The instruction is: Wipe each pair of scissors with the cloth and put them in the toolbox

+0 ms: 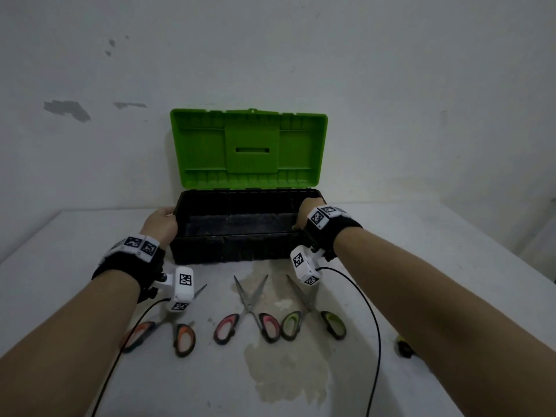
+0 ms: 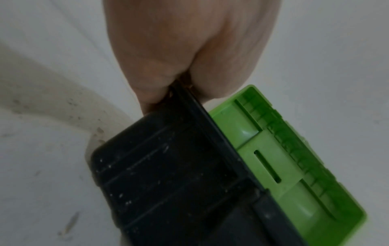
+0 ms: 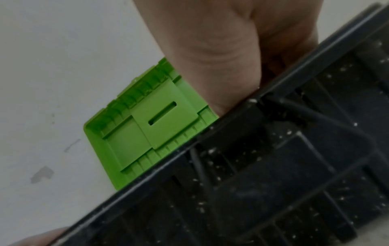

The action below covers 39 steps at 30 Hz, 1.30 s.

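Both hands clasping open toolbox (image 1: 234,248) ends: left grip (image 1: 161,222), right grip (image 1: 310,210). Three scissors (image 1: 252,311) lying just before toolbox.

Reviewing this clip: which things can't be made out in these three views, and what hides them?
- Cloth: in no view.
- Orange scissors: head view, blades partly behind the left wrist camera.
- Green scissors: blade tips behind the right wrist camera.
- Left hand and right hand fingertips: hidden over the toolbox rim.
- Small yellow-black object: head view, too dark and blurred to identify.
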Each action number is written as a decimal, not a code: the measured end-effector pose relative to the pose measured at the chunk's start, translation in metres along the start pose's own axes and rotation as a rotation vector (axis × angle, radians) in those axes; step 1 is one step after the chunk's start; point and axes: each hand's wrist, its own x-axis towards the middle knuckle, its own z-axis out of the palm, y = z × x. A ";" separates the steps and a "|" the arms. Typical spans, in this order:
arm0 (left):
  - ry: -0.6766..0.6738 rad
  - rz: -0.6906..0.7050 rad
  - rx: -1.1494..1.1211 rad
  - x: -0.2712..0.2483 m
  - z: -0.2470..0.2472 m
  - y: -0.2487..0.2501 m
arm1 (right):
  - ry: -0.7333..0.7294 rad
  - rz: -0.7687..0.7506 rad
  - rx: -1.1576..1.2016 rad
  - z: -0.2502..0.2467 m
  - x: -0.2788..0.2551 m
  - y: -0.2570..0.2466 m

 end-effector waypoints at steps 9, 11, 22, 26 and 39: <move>0.023 -0.014 -0.125 -0.006 0.002 -0.004 | -0.083 -0.074 -0.156 0.006 0.004 0.004; 0.028 -0.006 -0.113 0.000 0.002 -0.011 | -0.098 -0.044 -0.062 0.012 0.014 0.004; 0.080 0.126 0.281 -0.084 0.002 0.059 | 0.109 0.080 0.261 -0.007 -0.019 0.021; 0.107 0.270 0.477 -0.126 0.019 0.091 | 0.196 0.049 0.307 -0.014 -0.061 0.048; -0.387 0.332 0.692 -0.271 0.128 0.073 | 0.095 0.225 0.315 0.023 -0.182 0.181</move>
